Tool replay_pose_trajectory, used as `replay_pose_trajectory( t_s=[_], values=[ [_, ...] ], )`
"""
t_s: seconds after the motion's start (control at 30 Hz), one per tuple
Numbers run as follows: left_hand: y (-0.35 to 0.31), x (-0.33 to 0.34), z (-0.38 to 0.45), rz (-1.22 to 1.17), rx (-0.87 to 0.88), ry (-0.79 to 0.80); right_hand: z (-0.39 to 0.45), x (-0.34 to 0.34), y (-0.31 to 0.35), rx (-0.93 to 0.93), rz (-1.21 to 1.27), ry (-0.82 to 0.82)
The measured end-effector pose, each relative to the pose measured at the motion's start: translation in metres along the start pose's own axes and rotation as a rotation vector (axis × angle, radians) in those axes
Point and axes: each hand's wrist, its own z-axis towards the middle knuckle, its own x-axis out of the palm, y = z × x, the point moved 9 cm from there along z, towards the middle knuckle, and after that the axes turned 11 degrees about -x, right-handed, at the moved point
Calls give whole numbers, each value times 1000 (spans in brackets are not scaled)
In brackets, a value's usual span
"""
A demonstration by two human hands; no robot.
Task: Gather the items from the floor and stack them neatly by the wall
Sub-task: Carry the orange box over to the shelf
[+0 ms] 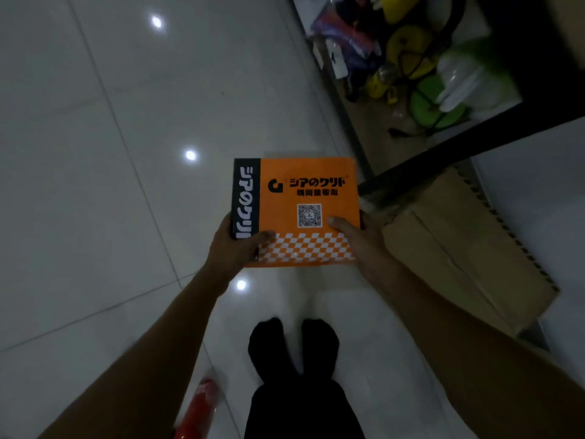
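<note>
A: Setting. What surface fills the view?

B: A glossy white tiled floor, dimly lit, with three round light reflections on it. At the lower left edge a red cylindrical object lies on the tiles; blur hides what it is.

A: The central figure?

B: An orange box with a dark band along its left side, a printed square code, and a white-and-orange checker strip along its near edge. It is held flat above the floor, in front of the person, whose two dark-socked feet stand below it.

A: The grip, left to right?

B: The left hand holds the near left corner: thumb lies across the top face, the fingers curl under and are hidden. The right hand holds the near right edge in the same way, thumb on top beside the code, remaining fingers wrapped around the side. Both hands are closed on the box.

A: And to the right?

B: A flattened brown cardboard box lies on the floor beside a dark table leg. Beyond it, under the table, sits a blurred heap of yellow, green and white items.
</note>
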Motion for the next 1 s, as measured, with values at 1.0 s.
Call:
replay_pose_trajectory(
  t_s=[1.0],
  values=[
    [98,10,107,147,-42,-49,64,37,-104,-24,-354,-112]
  ],
)
